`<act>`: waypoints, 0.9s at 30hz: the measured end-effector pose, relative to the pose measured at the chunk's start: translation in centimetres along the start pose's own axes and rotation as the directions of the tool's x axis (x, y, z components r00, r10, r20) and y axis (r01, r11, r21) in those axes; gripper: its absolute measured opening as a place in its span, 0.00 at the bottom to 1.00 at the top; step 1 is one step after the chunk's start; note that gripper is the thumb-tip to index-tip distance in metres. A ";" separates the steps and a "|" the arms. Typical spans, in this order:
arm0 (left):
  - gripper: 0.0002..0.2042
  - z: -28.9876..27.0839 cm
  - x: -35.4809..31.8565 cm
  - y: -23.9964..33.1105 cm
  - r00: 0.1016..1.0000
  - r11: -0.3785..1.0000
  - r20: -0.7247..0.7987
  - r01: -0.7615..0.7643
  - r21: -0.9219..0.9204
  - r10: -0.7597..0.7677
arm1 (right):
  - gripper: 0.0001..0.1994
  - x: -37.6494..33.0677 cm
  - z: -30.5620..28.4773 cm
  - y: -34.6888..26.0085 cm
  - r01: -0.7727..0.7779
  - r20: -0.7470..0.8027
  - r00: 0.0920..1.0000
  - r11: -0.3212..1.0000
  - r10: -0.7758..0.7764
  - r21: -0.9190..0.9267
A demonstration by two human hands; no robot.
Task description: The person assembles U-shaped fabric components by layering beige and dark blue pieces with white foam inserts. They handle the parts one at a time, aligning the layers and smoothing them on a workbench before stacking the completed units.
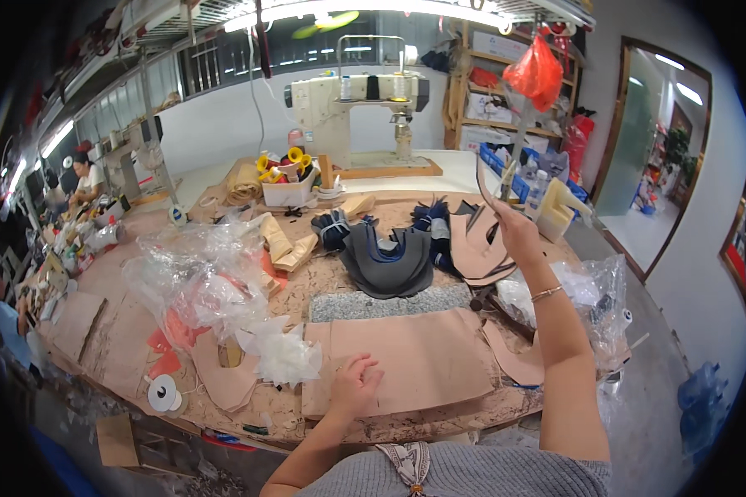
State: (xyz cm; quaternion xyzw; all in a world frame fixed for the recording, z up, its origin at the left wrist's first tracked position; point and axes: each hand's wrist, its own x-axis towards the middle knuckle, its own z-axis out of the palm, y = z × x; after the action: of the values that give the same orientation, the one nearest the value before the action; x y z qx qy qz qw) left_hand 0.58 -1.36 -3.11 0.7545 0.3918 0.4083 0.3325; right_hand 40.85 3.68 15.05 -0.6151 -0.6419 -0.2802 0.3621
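Observation:
My left hand (357, 386) lies on a wide tan sheet (423, 356) at the table's near edge, fingers loosely stretched on its surface. My right hand (515, 234) is raised at the right, its fingers closed on a thin curved piece (482, 178) seen nearly edge-on. Below and left of that hand rests a stack of tan U-shaped pieces (474, 253). Beside it is a stack of dark grey U-shaped pieces (387, 263), with bundles of dark blue strips (333, 229) around it. A speckled grey slab (381, 303) sits just behind the sheet.
Crumpled clear plastic (199, 265) covers the left of the table, with tan cutouts (225, 373) and a white roll (164, 393) nearer me. A sewing machine (360, 120) stands behind a white bin of yellow spools (288, 192). Another plastic bag (601, 290) hangs at the right edge.

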 end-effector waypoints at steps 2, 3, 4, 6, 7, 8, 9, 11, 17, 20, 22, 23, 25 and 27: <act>0.13 0.0 0.0 0.6 0.996 0.998 0.054 0.068 0.004 -0.068 | 0.13 -0.2 4.2 2.6 0.106 0.136 0.986 0.991 -0.095 -0.079; 0.13 0.3 0.0 0.4 0.999 1.000 0.034 0.019 0.018 -0.019 | 0.19 -1.6 7.1 2.2 0.200 0.066 0.980 0.949 -0.189 -0.242; 0.12 0.4 0.0 0.0 1.000 0.999 0.009 -0.028 0.040 0.028 | 0.25 -2.0 9.7 1.4 0.173 0.194 0.969 0.981 -0.153 -0.089; 0.12 0.6 0.2 -0.1 0.996 0.993 -0.015 -0.090 0.075 0.091 | 0.29 -3.7 15.0 -2.5 0.115 0.242 0.952 0.952 -0.187 0.282; 0.12 0.3 0.1 -0.1 0.995 0.991 -0.025 -0.094 0.094 0.097 | 0.33 -4.0 16.1 -6.7 0.077 0.364 0.919 0.973 -0.153 0.215; 0.12 0.3 0.1 -0.1 0.994 0.988 -0.023 -0.107 0.108 0.110 | 0.37 -4.9 17.6 -9.5 0.033 0.440 0.891 0.984 -0.109 0.178; 0.12 0.3 0.1 -0.3 0.991 0.986 -0.032 -0.127 0.109 0.131 | 0.39 -5.6 18.9 -11.7 -0.016 0.500 0.862 0.982 -0.081 0.187; 0.12 0.3 0.3 -0.8 0.983 0.978 -0.039 -0.176 0.112 0.181 | 0.36 -5.9 19.0 -15.6 -0.096 0.579 0.815 0.992 0.028 0.087; 0.11 -0.3 0.2 0.3 0.993 0.989 -0.018 -0.110 0.096 0.113 | 0.17 -2.4 20.3 -12.4 -0.281 0.579 0.810 0.929 0.095 0.241; 0.11 -0.5 0.3 0.5 0.999 0.997 0.009 -0.036 0.067 0.035 | 0.08 0.2 17.8 -10.9 -0.271 0.052 0.962 0.962 0.270 0.022; 0.11 -0.4 0.2 0.1 0.996 0.994 -0.024 -0.089 0.068 0.090 | 0.05 1.4 14.6 -10.5 -0.023 -0.146 0.989 0.998 0.032 0.065; 0.11 -0.3 0.2 -0.1 0.993 0.991 -0.043 -0.109 0.073 0.112 | 0.05 1.9 11.6 -11.9 0.066 -0.196 0.979 0.997 -0.058 0.033; 0.10 0.1 0.0 -0.1 0.995 0.994 -0.035 -0.092 0.058 0.094 | 0.09 0.2 8.8 -12.6 0.241 -0.050 0.970 0.969 -0.239 0.044; 0.10 0.1 -0.1 0.0 0.997 0.997 -0.033 -0.074 0.008 0.075 | 0.13 -3.8 7.0 -14.4 0.259 0.247 0.939 0.964 -0.238 -0.053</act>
State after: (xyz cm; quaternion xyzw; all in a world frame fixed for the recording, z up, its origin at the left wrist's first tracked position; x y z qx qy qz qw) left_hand 0.69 -1.48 -3.16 0.7628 0.3702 0.4315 0.3080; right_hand 25.64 5.81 9.13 -0.5730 -0.7408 -0.2747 0.2176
